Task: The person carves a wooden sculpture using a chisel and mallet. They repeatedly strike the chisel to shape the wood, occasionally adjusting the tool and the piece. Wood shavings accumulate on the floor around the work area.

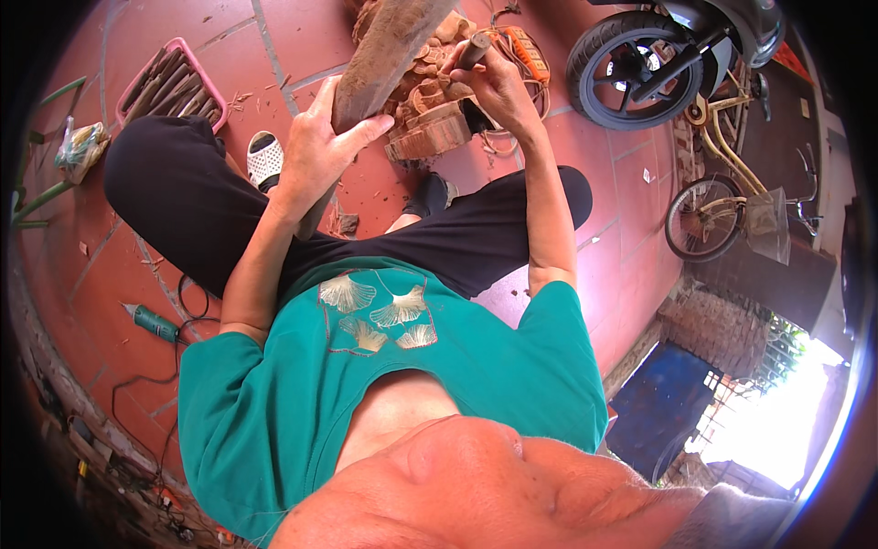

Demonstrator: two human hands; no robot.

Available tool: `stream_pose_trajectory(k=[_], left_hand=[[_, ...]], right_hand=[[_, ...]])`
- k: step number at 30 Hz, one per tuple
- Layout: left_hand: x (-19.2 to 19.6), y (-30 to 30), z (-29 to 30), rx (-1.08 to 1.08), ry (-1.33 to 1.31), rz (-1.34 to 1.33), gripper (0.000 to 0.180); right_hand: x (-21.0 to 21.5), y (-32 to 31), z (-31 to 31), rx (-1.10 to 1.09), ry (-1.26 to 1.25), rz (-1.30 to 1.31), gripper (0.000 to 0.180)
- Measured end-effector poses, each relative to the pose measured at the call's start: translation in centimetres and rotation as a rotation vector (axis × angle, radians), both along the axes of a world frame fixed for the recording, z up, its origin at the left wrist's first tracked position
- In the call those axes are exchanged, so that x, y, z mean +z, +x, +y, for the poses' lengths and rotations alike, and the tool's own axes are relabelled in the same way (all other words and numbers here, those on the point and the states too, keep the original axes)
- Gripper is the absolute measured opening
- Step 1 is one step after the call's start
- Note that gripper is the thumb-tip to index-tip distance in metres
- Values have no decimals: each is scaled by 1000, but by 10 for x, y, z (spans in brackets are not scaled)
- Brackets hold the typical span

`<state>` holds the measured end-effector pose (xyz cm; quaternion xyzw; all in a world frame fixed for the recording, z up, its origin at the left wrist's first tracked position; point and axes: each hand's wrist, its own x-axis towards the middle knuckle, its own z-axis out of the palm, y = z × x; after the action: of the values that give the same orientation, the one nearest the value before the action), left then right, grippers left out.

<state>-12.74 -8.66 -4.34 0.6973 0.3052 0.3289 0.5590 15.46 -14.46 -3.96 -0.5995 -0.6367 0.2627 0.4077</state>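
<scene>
My left hand is wrapped round a thick wooden club, which slants up past the top edge of the picture. To its right, my right hand closes on a tool with a round wooden handle, its butt end pointing up. The tool's working end is hidden. Both hands are raised above my lap, close to a reddish-brown carved wood piece on the floor by my feet. The club's upper part covers some of that carving.
A pink basket of dark, stick-like tools stands at far left. A corded green power tool lies on the tiles at left. An orange device with a cable sits behind my right hand. A motorbike wheel and a bicycle are at right.
</scene>
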Motion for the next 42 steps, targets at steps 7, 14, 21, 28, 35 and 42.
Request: stream_pose_trajectory(k=[7, 14, 21, 28, 35, 42], left_hand=[[4, 4, -5, -54, -29, 20, 56], [2, 6, -4, -43, -35, -9, 56], [6, 5, -3, -33, -26, -13, 55], [24, -5, -9, 39, 78, -77, 56], [16, -2, -9, 33, 70, -107, 55], [6, -1, -3, -50, 127, 93, 55]], right_hand=[[5, -6, 3, -4, 53, 81, 17], [-2, -4, 7, -5, 50, -19, 20], [0, -16, 6, 50, 61, -277, 28], [10, -36, 1, 45, 51, -489, 34], [-1, -39, 1, 99, 166, -562, 38], [-2, -33, 5, 59, 31, -570, 35]])
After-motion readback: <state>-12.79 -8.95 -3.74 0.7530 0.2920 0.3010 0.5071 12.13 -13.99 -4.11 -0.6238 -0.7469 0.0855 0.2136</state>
